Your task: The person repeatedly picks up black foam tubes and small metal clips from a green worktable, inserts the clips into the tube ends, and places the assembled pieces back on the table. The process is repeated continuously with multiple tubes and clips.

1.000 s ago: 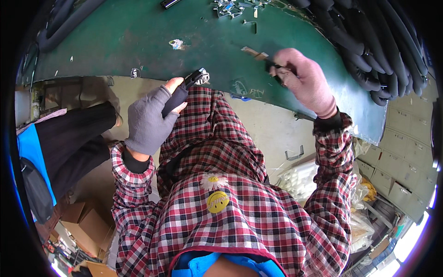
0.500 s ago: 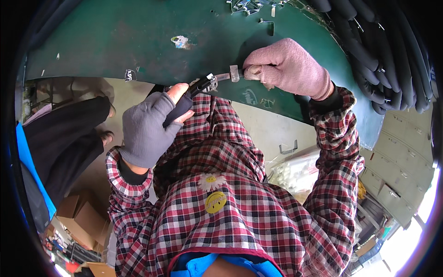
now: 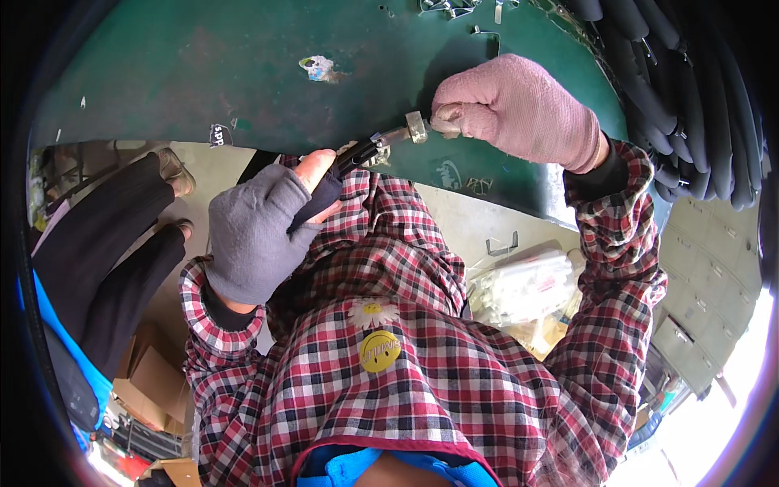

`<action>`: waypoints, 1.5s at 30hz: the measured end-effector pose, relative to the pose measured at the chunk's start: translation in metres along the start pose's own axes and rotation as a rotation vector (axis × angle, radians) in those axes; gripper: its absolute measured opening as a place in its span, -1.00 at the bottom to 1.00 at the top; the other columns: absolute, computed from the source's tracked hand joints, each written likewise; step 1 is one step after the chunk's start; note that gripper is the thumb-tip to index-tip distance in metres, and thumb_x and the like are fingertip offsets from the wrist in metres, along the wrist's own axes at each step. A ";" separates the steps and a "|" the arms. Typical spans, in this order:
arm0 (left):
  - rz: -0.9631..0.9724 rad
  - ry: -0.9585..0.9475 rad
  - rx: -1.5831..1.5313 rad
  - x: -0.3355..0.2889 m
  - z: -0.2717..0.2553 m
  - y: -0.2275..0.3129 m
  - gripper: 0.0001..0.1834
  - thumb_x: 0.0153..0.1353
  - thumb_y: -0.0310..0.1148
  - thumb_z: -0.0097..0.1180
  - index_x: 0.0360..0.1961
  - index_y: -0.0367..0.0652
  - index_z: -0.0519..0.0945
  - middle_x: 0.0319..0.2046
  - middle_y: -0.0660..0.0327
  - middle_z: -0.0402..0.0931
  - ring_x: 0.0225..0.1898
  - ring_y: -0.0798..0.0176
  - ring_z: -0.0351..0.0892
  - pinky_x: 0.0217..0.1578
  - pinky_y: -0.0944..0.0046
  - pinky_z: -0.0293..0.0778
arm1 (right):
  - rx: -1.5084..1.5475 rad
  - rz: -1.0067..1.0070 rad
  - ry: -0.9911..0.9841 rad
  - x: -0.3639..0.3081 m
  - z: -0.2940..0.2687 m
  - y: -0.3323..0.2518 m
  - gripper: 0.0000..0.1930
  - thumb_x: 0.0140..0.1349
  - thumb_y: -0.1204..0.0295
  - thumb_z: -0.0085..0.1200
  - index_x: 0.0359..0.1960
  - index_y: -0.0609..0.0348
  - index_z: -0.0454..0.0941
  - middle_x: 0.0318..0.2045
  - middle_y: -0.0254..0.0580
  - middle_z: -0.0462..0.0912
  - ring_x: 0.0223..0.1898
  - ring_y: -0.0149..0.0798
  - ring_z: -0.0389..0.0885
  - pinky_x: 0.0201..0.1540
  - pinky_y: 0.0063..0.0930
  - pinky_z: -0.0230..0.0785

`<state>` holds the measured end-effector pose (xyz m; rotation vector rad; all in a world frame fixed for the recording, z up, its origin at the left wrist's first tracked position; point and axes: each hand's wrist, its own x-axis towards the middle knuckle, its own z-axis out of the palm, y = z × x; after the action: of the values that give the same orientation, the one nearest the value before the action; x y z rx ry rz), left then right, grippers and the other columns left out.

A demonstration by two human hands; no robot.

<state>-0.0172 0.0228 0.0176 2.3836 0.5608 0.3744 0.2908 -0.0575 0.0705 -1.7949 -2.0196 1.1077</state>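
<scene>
My left hand (image 3: 258, 227), in a grey glove with bare fingertips, is closed around a black tube (image 3: 354, 156). The tube slants up to the right, over my lap at the edge of the green table. Close to its upper end is a narrow metal strip with a pale, squarish collar (image 3: 416, 127); how they join the tube is too small to make out. My right hand (image 3: 519, 114), in a pink glove, has thumb and fingers pinched together just right of the collar. Whatever sits in that pinch is hidden.
Bent metal brackets (image 3: 448, 7) lie at the far side of the green table (image 3: 203, 77). Black foam-covered tubes (image 3: 690, 97) are heaped at the right. A person's dark-trousered legs (image 3: 114, 252) are at the left, above a cardboard box (image 3: 154, 377). Clear plastic bags (image 3: 527, 288) sit below the table.
My right hand has moved slightly up and right, and a small gap now shows between its fingertips and the collar. My left hand still grips the tube, shifted slightly left.
</scene>
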 end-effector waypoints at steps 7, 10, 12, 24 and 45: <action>0.013 -0.001 -0.017 -0.003 -0.001 0.001 -0.30 0.03 -0.32 0.47 0.27 0.08 0.55 -0.41 0.15 0.54 -0.44 0.04 0.62 -0.42 0.10 0.53 | -0.051 0.004 -0.071 0.002 -0.006 0.000 -0.73 0.34 0.15 0.15 -0.19 0.07 0.71 -0.35 -0.08 0.69 -0.27 0.01 0.68 -0.19 -0.25 0.53; 0.023 0.005 -0.019 -0.003 0.000 0.001 -0.29 0.02 -0.32 0.47 0.27 0.08 0.55 -0.42 0.14 0.54 -0.44 0.04 0.63 -0.43 0.10 0.53 | -0.034 0.054 -0.096 0.001 -0.007 -0.003 -0.72 0.33 0.15 0.16 -0.17 0.07 0.71 -0.36 -0.09 0.69 -0.27 -0.01 0.69 -0.19 -0.26 0.53; 0.028 0.005 -0.017 -0.004 0.000 0.001 -0.30 0.03 -0.32 0.47 0.27 0.08 0.55 -0.41 0.14 0.54 -0.44 0.03 0.63 -0.42 0.10 0.53 | -0.011 0.069 -0.101 0.002 -0.006 -0.004 -0.73 0.32 0.15 0.16 -0.17 0.06 0.72 -0.36 -0.12 0.70 -0.27 -0.02 0.69 -0.19 -0.27 0.53; 0.021 0.005 -0.010 -0.002 0.000 0.000 -0.37 0.06 -0.40 0.46 0.21 -0.01 0.57 -0.41 0.11 0.58 -0.42 0.04 0.65 -0.41 0.13 0.52 | -0.101 0.011 -0.062 0.006 -0.002 -0.008 -0.78 0.32 0.27 0.20 -0.26 0.19 0.67 -0.45 -0.06 0.65 -0.41 -0.01 0.65 -0.29 -0.32 0.51; 0.034 0.014 0.022 -0.003 0.001 -0.001 -0.39 0.08 -0.32 0.44 0.21 0.03 0.58 -0.43 0.12 0.55 -0.46 0.04 0.64 -0.45 0.12 0.50 | -0.164 -0.002 -0.116 0.013 0.002 -0.017 -0.73 0.35 0.13 0.13 -0.16 0.00 0.73 -0.27 -0.11 0.72 -0.20 0.01 0.70 -0.12 -0.24 0.56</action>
<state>-0.0198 0.0216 0.0160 2.4160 0.5336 0.4018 0.2735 -0.0457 0.0762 -1.8432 -2.2388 1.0974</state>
